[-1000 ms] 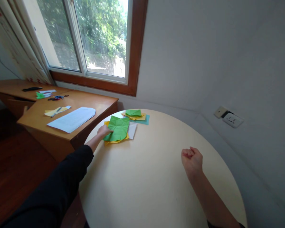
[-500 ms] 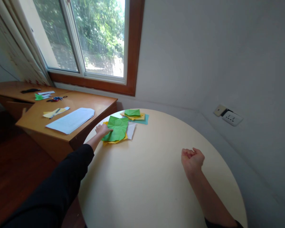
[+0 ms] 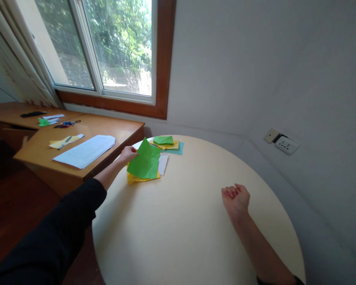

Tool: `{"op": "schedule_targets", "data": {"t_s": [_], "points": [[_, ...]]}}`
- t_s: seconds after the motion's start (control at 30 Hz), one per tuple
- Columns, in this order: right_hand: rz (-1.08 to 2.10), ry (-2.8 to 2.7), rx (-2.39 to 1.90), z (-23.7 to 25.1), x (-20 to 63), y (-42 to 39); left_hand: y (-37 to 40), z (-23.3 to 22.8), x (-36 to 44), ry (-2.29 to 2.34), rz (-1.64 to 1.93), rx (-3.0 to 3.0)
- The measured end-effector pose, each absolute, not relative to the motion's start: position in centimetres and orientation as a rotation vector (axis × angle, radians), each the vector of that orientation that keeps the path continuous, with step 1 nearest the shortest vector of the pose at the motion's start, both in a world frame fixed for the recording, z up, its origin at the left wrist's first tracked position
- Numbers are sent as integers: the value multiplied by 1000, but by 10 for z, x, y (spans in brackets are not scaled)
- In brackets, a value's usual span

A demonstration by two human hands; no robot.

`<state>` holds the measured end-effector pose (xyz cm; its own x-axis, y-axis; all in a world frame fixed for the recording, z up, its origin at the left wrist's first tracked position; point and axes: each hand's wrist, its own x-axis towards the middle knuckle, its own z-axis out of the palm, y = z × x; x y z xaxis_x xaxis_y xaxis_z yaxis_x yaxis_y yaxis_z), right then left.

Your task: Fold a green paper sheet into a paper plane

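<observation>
My left hand (image 3: pixel 127 154) pinches the left edge of a creased green paper sheet (image 3: pixel 145 162) and holds it tilted up off a small stack. Under it lie a yellow sheet (image 3: pixel 136 178) and a white sheet (image 3: pixel 163 163) on the round cream table (image 3: pixel 184 221). My right hand (image 3: pixel 235 199) rests on the table to the right as a loose fist, holding nothing. Farther back sits a second pile: a folded green piece (image 3: pixel 163 139) on yellow and teal sheets (image 3: pixel 178 149).
A wooden desk (image 3: pixel 77 130) stands left of the table with a large white sheet (image 3: pixel 84 150), a yellow paper with a pen (image 3: pixel 65 139), scissors (image 3: pixel 65 124) and paper scraps. A window (image 3: pixel 106 51) is behind it. A wall socket (image 3: pixel 286 145) is at the right.
My left hand has gripped the green sheet's edge and lifted it from lying flat to tilted upright. My right hand has stayed in place.
</observation>
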<state>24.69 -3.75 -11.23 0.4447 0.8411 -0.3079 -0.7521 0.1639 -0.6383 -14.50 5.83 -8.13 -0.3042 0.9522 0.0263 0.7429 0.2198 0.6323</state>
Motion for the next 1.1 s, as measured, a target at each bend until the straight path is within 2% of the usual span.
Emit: {"op": "schedule_targets", "data": {"t_s": [0.1, 0.17, 0.23, 0.47, 0.63, 0.8, 0.87, 1.0, 1.1], "points": [[1224, -98, -818, -106, 238, -40, 52, -61, -137, 1990, 885, 1600], [1271, -95, -793, -103, 233, -42, 45, -48, -131, 1756, 1030, 1544], [1306, -101, -767, -100, 231, -44, 38, -36, -126, 1573, 1026, 1514], [1467, -222, -742, -115, 242, -40, 24, -20, -86, 1224, 560, 1813], [1503, -381, -754, -144, 253, -34, 23, -37, -28, 964, 181, 2072], [1411, -391, -733, -159, 252, -34, 19, -61, 28, 860, -86, 2386], [1370, -407, -738, -161, 252, -34, 12, -69, 42, 884, -22, 2577], [1269, -399, -734, -164, 255, -34, -26, -83, 52, 1105, 408, 2887], [1234, -350, -730, -165, 255, -34, -75, -94, 48, 1153, 321, 2878]]}}
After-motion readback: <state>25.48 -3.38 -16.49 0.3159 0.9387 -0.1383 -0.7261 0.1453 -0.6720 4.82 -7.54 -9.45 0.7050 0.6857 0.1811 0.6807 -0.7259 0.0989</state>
